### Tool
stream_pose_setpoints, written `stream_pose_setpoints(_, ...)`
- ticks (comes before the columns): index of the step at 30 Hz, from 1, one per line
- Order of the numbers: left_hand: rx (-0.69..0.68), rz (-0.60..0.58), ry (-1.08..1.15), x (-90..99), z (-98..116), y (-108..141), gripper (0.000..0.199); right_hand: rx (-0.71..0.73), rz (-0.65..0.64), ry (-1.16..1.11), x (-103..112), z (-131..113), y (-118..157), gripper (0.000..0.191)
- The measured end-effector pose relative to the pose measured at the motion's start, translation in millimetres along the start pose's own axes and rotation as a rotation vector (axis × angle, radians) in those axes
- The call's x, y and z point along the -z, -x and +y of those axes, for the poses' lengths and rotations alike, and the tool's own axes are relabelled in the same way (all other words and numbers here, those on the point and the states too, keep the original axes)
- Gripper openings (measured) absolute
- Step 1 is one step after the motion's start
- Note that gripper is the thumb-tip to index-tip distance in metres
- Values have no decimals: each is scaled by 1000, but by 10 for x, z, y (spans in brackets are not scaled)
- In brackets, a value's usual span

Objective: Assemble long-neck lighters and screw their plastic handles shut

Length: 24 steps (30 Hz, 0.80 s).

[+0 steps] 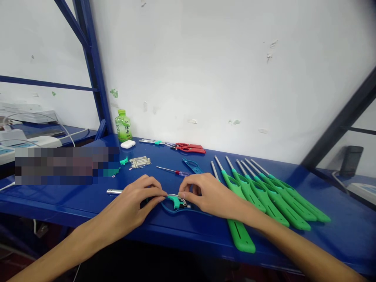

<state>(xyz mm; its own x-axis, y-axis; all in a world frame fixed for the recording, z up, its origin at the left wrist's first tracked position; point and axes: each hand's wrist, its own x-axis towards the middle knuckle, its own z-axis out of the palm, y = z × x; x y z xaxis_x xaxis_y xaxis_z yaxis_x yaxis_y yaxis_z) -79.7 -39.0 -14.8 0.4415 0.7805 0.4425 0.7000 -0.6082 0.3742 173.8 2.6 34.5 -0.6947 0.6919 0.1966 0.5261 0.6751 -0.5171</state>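
An opened blue stick lighter lies on the table between my hands, its teal trigger and inner parts exposed. A thin pale wire runs above the trigger. My left hand pinches the wire's left end between thumb and index finger. With thumb and fingertips, my right hand closes on its other end. The lighter's metal tube sticks out left of my left hand, which covers part of it. Beyond my right hand lies a blue casing piece, partly hidden.
Several green stick lighters lie at the right, one under my right forearm. Behind are a screwdriver, red lighter parts, clear fuel tanks, a white earphone case and a green bottle. A blurred patch covers the left.
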Motion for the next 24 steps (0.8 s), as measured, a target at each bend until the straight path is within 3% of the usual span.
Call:
stream_pose_setpoints(17, -25, -14, 1, 6, 23, -18, 27, 67, -5, -34, -66, 133, -36, 5)
stream_pose_setpoints(24, -26, -13, -13, -7, -8, -5, 27, 46, 1, -26, -2, 35, -1, 19)
